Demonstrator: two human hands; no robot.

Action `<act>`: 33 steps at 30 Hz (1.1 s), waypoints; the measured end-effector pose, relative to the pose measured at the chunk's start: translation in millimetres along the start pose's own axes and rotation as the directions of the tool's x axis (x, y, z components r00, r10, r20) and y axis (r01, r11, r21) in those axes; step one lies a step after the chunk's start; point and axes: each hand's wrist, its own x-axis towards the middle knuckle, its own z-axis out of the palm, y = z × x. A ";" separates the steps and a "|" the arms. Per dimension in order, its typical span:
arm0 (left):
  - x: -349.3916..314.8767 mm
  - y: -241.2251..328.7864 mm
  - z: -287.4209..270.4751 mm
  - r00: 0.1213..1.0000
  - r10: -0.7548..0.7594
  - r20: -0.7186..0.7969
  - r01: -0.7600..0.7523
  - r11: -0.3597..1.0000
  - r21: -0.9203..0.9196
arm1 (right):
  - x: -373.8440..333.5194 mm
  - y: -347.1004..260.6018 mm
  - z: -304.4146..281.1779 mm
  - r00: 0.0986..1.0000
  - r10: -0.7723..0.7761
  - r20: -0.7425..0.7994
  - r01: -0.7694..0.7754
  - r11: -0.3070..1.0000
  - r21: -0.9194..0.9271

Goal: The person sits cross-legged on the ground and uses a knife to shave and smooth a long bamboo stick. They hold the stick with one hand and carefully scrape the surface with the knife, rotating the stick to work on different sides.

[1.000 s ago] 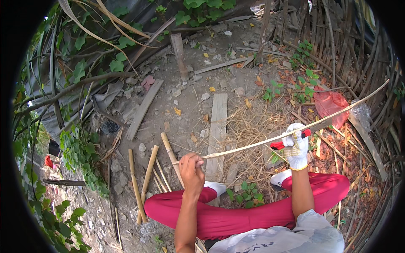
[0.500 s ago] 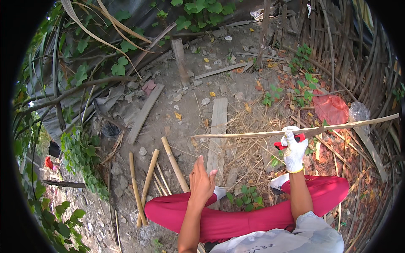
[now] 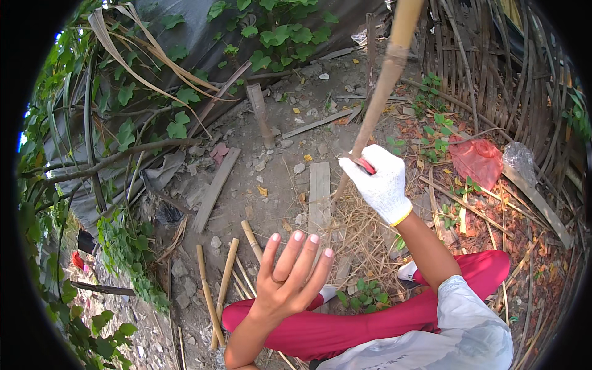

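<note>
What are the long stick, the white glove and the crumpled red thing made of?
The long stick is probably bamboo: smooth and yellowish up top, with a ring-like joint. The white glove looks like dull knitted cloth: finely textured, with a yellow edge. The crumpled red thing seems thin plastic: slightly shiny and wrinkled, maybe a bag.

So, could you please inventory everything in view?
bamboo piece: one, tan, at right hand
handle: one, red, in right hand
bamboo lengths: at least three, tan, lower left
boards: several, grey, ground
straw: uncounted, tan, centre
bag: one, red, right
clear plastic: one, colourless, beside bag
plants: many, green, around
stick fence: one, brown, upper right
sheeting: one, grey, top
trousered legs: two, crimson, bottom
left hand: one, bare, lower centre
right hand: one, white-gloved, centre
</note>
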 end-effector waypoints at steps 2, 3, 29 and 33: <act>10.9 -14.6 -28.1 0.980 0.026 -0.199 0.009 0.984 0.176 | 4.4 5.7 10.7 0.974 -0.219 0.050 0.221 0.974 -0.040; 11.6 -20.8 -41.8 0.944 0.026 -0.330 0.060 0.967 0.248 | 2.5 3.1 16.9 0.960 -0.273 0.060 0.276 0.960 -0.053; -212.6 51.1 -99.2 0.274 -0.901 0.335 0.951 0.305 0.043 | -121.3 22.7 5.1 1.000 -0.009 0.017 0.002 0.929 0.371; -231.3 72.9 -115.1 0.323 -0.880 0.347 0.920 0.378 0.103 | -119.1 58.0 8.8 0.562 0.736 0.377 -0.736 0.238 0.633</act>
